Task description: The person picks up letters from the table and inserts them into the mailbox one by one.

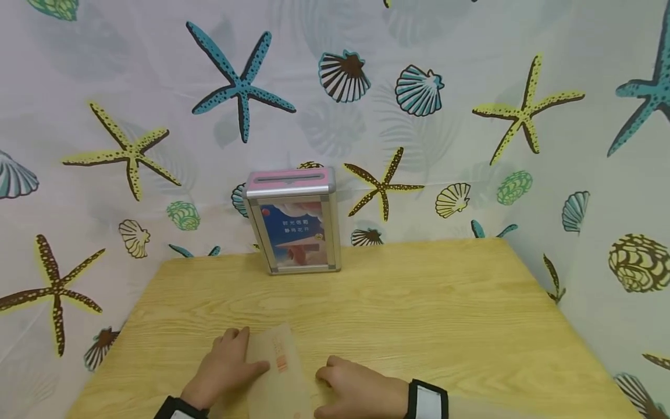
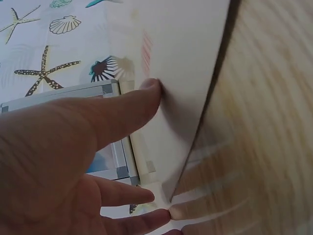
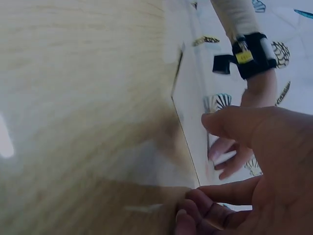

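A brown paper envelope [image 1: 277, 372] with red printed marks lies on the wooden table at the near edge of the head view, its lower end cut off. My left hand [image 1: 225, 364] is at its left side. The left thumb [image 2: 129, 110] rests on the envelope's face, while the other fingers extend past its edge by the tabletop. To the right of the envelope is my right hand [image 1: 361, 387], its fingers loosely bent against the table. In the right wrist view, the right thumb [image 3: 234, 122] is apart from those fingers and overlaps the envelope's edge.
At the table's back stands a silver-framed box [image 1: 295, 224] with a slotted pink top and a picture on its front. The wooden table [image 1: 419, 308] extends right. A cloth [image 1: 471, 35] printed with starfish and shells hangs behind and at both sides.
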The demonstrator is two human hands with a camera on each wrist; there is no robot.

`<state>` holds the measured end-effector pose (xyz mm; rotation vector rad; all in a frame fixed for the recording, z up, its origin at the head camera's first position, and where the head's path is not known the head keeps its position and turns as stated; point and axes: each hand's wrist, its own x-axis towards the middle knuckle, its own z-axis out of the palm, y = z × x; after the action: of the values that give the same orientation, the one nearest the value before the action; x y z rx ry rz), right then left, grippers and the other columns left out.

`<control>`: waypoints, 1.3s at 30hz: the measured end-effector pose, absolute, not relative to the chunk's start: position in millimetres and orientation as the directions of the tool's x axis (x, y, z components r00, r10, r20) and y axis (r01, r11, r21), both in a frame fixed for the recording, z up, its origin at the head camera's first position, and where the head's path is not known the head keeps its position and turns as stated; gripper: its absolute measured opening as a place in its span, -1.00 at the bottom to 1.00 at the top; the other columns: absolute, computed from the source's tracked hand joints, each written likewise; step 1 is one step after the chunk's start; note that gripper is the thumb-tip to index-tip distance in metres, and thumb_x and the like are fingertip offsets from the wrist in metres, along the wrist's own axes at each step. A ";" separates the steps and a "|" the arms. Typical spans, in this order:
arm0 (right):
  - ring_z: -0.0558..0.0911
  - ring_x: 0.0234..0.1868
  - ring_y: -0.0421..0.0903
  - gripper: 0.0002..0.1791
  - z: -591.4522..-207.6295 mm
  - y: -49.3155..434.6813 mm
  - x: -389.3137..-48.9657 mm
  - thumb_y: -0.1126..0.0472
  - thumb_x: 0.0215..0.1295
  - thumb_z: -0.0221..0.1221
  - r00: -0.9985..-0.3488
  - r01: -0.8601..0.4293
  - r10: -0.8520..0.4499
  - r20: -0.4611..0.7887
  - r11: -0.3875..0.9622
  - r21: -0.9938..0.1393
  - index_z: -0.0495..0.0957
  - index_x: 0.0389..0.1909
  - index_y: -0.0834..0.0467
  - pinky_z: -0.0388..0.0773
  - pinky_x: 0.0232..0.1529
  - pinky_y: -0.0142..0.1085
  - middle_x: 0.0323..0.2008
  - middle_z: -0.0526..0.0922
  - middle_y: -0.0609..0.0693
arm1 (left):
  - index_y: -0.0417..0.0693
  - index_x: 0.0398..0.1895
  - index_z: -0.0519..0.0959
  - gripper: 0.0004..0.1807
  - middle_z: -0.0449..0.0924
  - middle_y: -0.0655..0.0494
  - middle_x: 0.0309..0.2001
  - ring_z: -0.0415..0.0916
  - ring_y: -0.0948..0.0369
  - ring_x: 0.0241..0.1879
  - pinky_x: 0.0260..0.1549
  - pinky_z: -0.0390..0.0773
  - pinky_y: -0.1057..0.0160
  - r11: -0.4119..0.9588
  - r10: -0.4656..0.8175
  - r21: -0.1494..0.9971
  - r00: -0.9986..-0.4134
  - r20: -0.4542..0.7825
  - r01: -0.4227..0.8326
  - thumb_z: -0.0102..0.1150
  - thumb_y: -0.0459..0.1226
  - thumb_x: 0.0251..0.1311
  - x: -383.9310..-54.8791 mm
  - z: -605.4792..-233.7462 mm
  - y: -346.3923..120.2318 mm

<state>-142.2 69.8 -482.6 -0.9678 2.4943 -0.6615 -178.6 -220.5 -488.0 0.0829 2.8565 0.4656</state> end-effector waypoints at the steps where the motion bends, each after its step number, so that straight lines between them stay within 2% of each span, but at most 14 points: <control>1: 0.44 -0.38 -0.37 -0.42 -484.5 67.4 -140.1 -0.18 0.26 0.36 -0.676 -0.546 -0.714 -0.184 0.653 -0.526 0.63 0.13 0.13 0.49 -0.33 -0.50 -0.20 0.56 -0.17 | -0.40 0.42 0.35 0.10 0.37 -0.43 0.30 0.37 -0.37 0.24 0.01 0.52 -0.37 0.951 0.093 0.309 -0.970 -0.223 0.020 0.40 0.28 0.08 -179.5 -491.2 -220.3; 5: 0.44 -0.33 -0.37 -0.30 -488.1 60.7 -135.3 -0.34 0.28 0.29 -0.622 -0.656 -0.761 -0.185 0.635 -0.409 0.59 0.19 0.12 0.51 -0.30 -0.50 -0.13 0.55 -0.13 | -0.38 0.34 0.44 0.09 0.40 -0.41 0.22 0.40 -0.31 0.16 -0.09 0.57 -0.32 0.957 0.079 0.288 -0.981 -0.175 0.026 0.43 0.32 0.01 -180.7 -497.7 -217.8; 7: 0.43 -0.33 -0.36 -0.28 -487.2 58.8 -134.4 -0.38 0.28 0.26 -0.603 -0.683 -0.777 -0.179 0.619 -0.388 0.58 0.19 0.11 0.50 -0.33 -0.49 -0.13 0.54 -0.13 | -0.37 0.32 0.46 0.05 0.40 -0.41 0.20 0.41 -0.29 0.15 -0.10 0.58 -0.31 0.956 0.071 0.291 -0.984 -0.164 0.020 0.44 0.30 0.01 -179.6 -495.7 -216.0; 11: 0.43 -0.33 -0.35 -0.28 -487.4 58.8 -136.4 -0.38 0.25 0.29 -0.609 -0.668 -0.771 -0.187 0.625 -0.404 0.59 0.19 0.09 0.50 -0.33 -0.47 -0.13 0.53 -0.14 | -0.35 0.27 0.48 -0.01 0.41 -0.40 0.18 0.43 -0.27 0.13 -0.12 0.59 -0.29 0.951 0.061 0.310 -0.984 -0.170 0.006 0.45 0.27 0.02 -177.7 -492.2 -211.1; 14: 0.43 -0.31 -0.35 -0.30 -493.7 59.1 -139.1 -0.34 0.27 0.31 -0.608 -0.659 -0.770 -0.191 0.624 -0.420 0.59 0.20 0.10 0.51 -0.31 -0.45 -0.12 0.53 -0.13 | -0.29 0.14 0.52 -0.09 0.45 -0.30 0.07 0.45 -0.19 0.03 -0.19 0.60 -0.20 0.940 0.051 0.342 -0.981 -0.187 -0.016 0.49 0.26 -0.01 -177.1 -495.6 -210.9; 17: 0.44 -0.30 -0.37 -0.29 -496.5 57.0 -140.0 -0.31 0.27 0.32 -0.605 -0.665 -0.775 -0.182 0.617 -0.420 0.59 0.22 0.13 0.52 -0.26 -0.48 -0.10 0.55 -0.11 | -0.31 0.15 0.49 -0.04 0.45 -0.26 0.03 0.45 -0.14 -0.02 -0.20 0.60 -0.17 0.937 0.046 0.349 -0.979 -0.196 -0.026 0.52 0.28 -0.08 -178.8 -497.9 -214.7; 21: 0.45 -0.30 -0.38 -0.27 -492.1 54.6 -140.7 -0.30 0.23 0.36 -0.626 -0.643 -0.757 -0.187 0.636 -0.426 0.58 0.24 0.12 0.51 -0.25 -0.51 -0.09 0.56 -0.12 | -0.31 0.19 0.46 0.04 0.44 -0.29 0.07 0.45 -0.16 0.00 -0.17 0.60 -0.19 0.942 0.052 0.336 -0.979 -0.199 -0.019 0.54 0.30 -0.14 -185.4 -494.6 -218.5; 26: 0.45 -0.32 -0.36 -0.30 -484.4 55.6 -143.6 -0.24 0.20 0.41 -0.648 -0.598 -0.730 -0.217 0.664 -0.448 0.58 0.25 0.09 0.51 -0.28 -0.49 -0.11 0.54 -0.13 | -0.27 0.01 0.52 -0.03 0.44 -0.24 -0.01 0.41 -0.12 -0.04 -0.17 0.56 -0.19 0.942 0.080 0.336 -0.978 -0.191 0.012 0.57 0.33 -0.23 -194.1 -489.0 -218.7; 31: 0.42 -0.34 -0.37 -0.32 -487.5 58.2 -144.3 -0.29 0.30 0.31 -0.614 -0.671 -0.764 -0.198 0.637 -0.378 0.58 0.24 0.10 0.49 -0.29 -0.49 -0.11 0.54 -0.12 | -0.22 -0.12 0.54 -0.10 0.43 -0.18 -0.08 0.38 -0.08 -0.07 -0.13 0.50 -0.19 0.945 0.082 0.328 -0.969 -0.231 0.001 0.60 0.32 -0.28 -197.3 -487.3 -217.9; 36: 0.40 -0.35 -0.38 -0.31 -484.9 58.2 -141.8 -0.29 0.27 0.33 -0.620 -0.661 -0.759 -0.196 0.641 -0.391 0.58 0.24 0.09 0.47 -0.29 -0.51 -0.12 0.53 -0.14 | -0.15 -0.05 0.52 -0.22 0.55 -0.03 -0.15 0.50 -0.01 -0.14 -0.18 0.53 -0.12 0.917 0.118 0.400 -0.967 -0.226 0.018 0.65 0.16 -0.18 -195.8 -486.7 -215.0; 39: 0.41 -0.35 -0.37 -0.32 -483.6 56.8 -140.7 -0.27 0.25 0.36 -0.630 -0.639 -0.748 -0.208 0.652 -0.408 0.58 0.24 0.08 0.48 -0.29 -0.51 -0.12 0.52 -0.15 | -0.15 0.04 0.52 -0.20 0.55 -0.10 -0.08 0.51 -0.06 -0.11 -0.20 0.55 -0.16 0.915 0.129 0.403 -0.969 -0.211 0.034 0.65 0.13 -0.16 -193.4 -485.4 -213.4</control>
<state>-140.7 56.8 -483.6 -1.0993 2.5127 -0.4223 -193.4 -213.4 -485.4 0.1222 2.8426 0.5917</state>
